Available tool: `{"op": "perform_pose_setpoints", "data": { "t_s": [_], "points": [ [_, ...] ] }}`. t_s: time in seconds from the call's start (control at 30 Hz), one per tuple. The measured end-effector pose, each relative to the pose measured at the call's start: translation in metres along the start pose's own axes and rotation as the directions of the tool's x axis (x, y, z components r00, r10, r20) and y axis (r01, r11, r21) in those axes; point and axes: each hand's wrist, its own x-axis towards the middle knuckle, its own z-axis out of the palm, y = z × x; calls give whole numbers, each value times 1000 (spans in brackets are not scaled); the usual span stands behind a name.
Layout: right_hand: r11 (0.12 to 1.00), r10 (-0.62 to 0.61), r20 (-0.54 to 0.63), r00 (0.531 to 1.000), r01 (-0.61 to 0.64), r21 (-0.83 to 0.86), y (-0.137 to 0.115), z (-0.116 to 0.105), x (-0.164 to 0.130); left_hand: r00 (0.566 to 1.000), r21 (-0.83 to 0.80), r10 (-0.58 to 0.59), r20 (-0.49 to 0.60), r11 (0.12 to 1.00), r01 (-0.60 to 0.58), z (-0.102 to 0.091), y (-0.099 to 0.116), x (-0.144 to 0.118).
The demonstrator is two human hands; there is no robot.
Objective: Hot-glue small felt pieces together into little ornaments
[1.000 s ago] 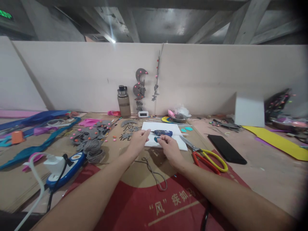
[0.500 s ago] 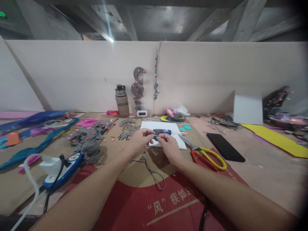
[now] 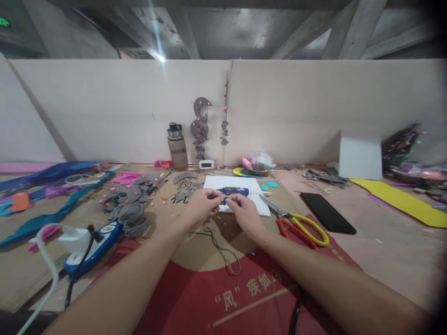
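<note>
Teal piece [image 3: 225, 200], mostly hidden; direction and long axis unclear.

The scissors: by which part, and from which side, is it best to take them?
Probably the yellow handle, from the right: the scissors lie with the blades pointing away and left, and this loop is on their right. The right forearm runs close to the red handle, so that side looks tighter.
</note>
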Motion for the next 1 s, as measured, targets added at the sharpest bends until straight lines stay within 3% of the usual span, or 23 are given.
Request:
{"op": "perform_pose_setpoints", "data": {
  "t_s": [0.2,0.37,0.43,0.57,0.63,0.77,0.8,0.83,0.87,0.93,1.0],
  "points": [
    [999,-10,37,999,11,-32,-1,0,-2,988,51,56,-142,997,-49,-9,-12,10],
    [982,-125,131,984,141,-127,-12,1,-6,942,104,73,-329,994,-41,-27,-21,19],
    [976,-154,150,977,174,-133,-19,2,-9,904,49,102,-415,995,-90,-36,-24,24],
    [963,-229,198,953,251,-97,-41,-3,-16,822,-239,-4,-570,957,-162,-55,-30,33],
    [945,-299,269,916,322,-47,-54,-8,-20,802,-387,-65,-594,897,-213,-63,-30,35],
    [876,-454,497,740,473,96,-74,-20,-25,796,-603,-199,-572,759,-244,-70,-24,34],
    [871,-465,506,727,478,114,-75,-22,-23,798,-632,-222,-560,738,-238,-70,-23,34],
    [881,-453,472,756,460,108,-75,-24,-20,802,-648,-235,-550,725,-232,-69,-21,34],
    [903,-415,399,817,422,76,-72,-27,-16,807,-656,-240,-539,721,-224,-67,-21,34],
    [962,-267,157,951,273,-20,-64,-33,-3,821,-652,-229,-523,728,-213,-63,-20,33],
    [985,-141,-15,990,139,-101,-51,-40,11,836,-631,-196,-513,746,-213,-59,-20,33]
  ]
}}
